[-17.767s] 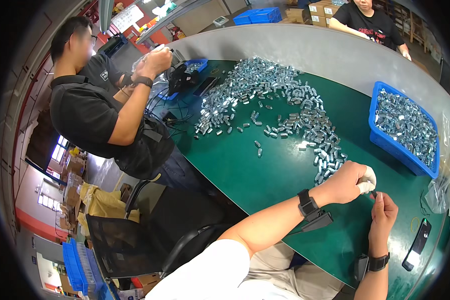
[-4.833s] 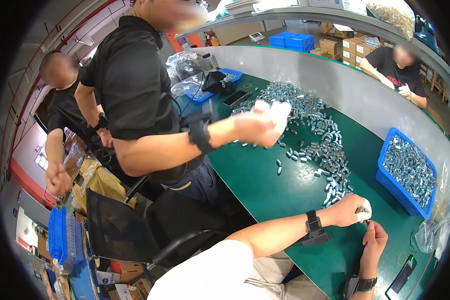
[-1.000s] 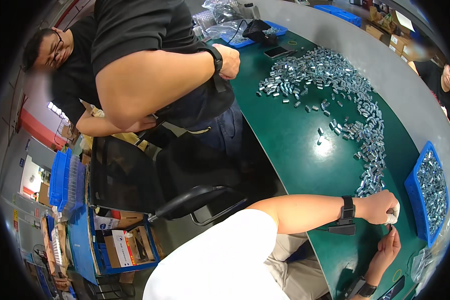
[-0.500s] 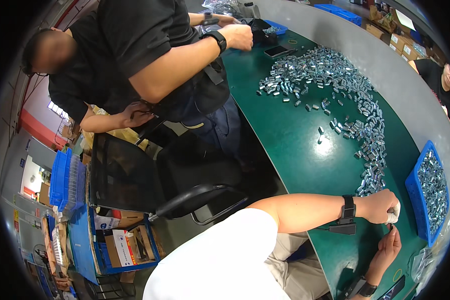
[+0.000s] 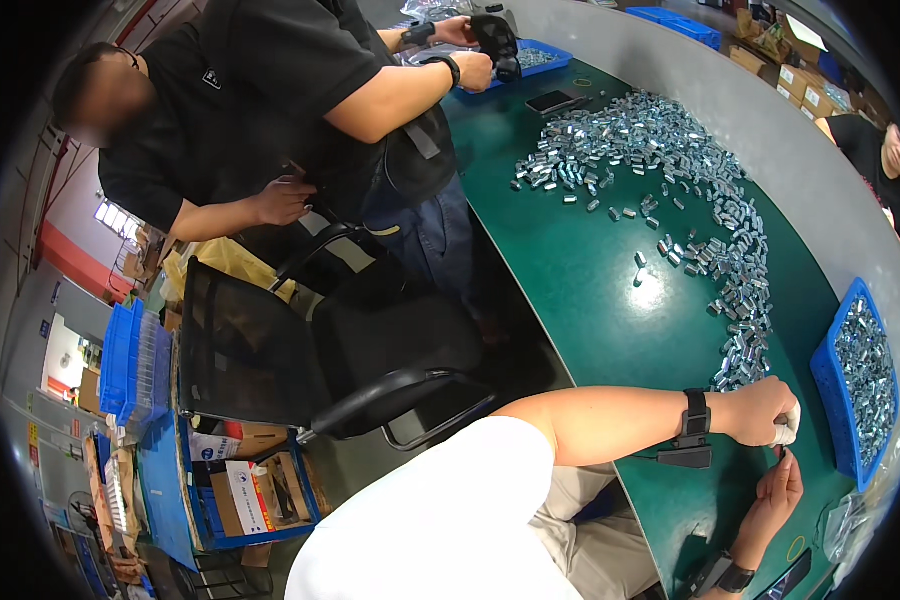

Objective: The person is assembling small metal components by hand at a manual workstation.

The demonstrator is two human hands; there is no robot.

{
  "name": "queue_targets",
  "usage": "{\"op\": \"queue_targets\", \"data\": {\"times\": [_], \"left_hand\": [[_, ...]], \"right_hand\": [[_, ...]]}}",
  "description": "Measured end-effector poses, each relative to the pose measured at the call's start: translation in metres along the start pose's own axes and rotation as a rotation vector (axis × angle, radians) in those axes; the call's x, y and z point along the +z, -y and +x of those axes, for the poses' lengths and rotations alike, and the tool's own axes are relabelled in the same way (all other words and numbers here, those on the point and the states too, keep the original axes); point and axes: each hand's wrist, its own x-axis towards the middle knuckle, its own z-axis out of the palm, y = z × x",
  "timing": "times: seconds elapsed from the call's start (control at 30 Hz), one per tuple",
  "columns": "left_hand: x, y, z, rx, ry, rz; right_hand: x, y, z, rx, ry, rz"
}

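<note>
Over the green table (image 5: 590, 270), my left hand (image 5: 760, 412) is closed, with a pale covering on a finger. My right hand (image 5: 773, 495) is closed in a pinch just below it. The fingertips of both hands nearly meet at a small dark piece (image 5: 779, 453), mostly hidden by the fingers, too small to name. Small shiny metal cylindrical pieces (image 5: 740, 350) lie in a long pile beside my left hand and curve away to the far end. A blue basket (image 5: 838, 440) filled with similar metal pieces stands to the right of my hands.
A dark phone (image 5: 788, 578) and a yellow rubber band (image 5: 795, 549) lie near my right wrist. Clear plastic bags (image 5: 850, 520) sit beside the basket. Left of the table are a black chair (image 5: 390, 330) and two people in black; one holds a black object (image 5: 497, 45). A grey partition (image 5: 770, 150) borders the table.
My hands stay in place. At the far end, the standing person's hands have shifted, lifting the black object and revealing more of the far blue basket. The other person's hand has moved slightly.
</note>
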Motion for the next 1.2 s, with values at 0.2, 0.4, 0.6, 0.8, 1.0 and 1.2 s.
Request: {"op": "queue_targets", "data": {"times": [0.2, 0.4, 0.6, 0.8, 1.0, 1.2], "left_hand": [[0.0002, 0.0000, 0.0010, -0.002, 0.000, 0.024], [-0.0015, -0.0042, 0.0021, -0.038, 0.030, 0.072], [-0.0023, -0.0081, 0.0020, -0.081, 0.034, 0.069], [0.0001, -0.0053, 0.0035, -0.085, 0.052, 0.103], [-0.0015, -0.0059, 0.0025, -0.120, 0.061, 0.085], [0.0027, -0.0057, 0.0044, -0.071, 0.021, 0.059]], "right_hand": [[0.0053, 0.0072, -0.0014, 0.010, -0.012, 0.010], [0.0055, 0.0075, -0.0025, 0.028, -0.019, -0.015], [0.0075, 0.0057, -0.0029, 0.031, -0.052, 0.002], [0.0069, 0.0087, -0.0043, 0.027, -0.040, -0.001], [0.0085, 0.0066, -0.0033, 0.026, -0.052, -0.007], [0.0096, 0.0094, -0.0042, 0.018, -0.068, -0.001]]}}
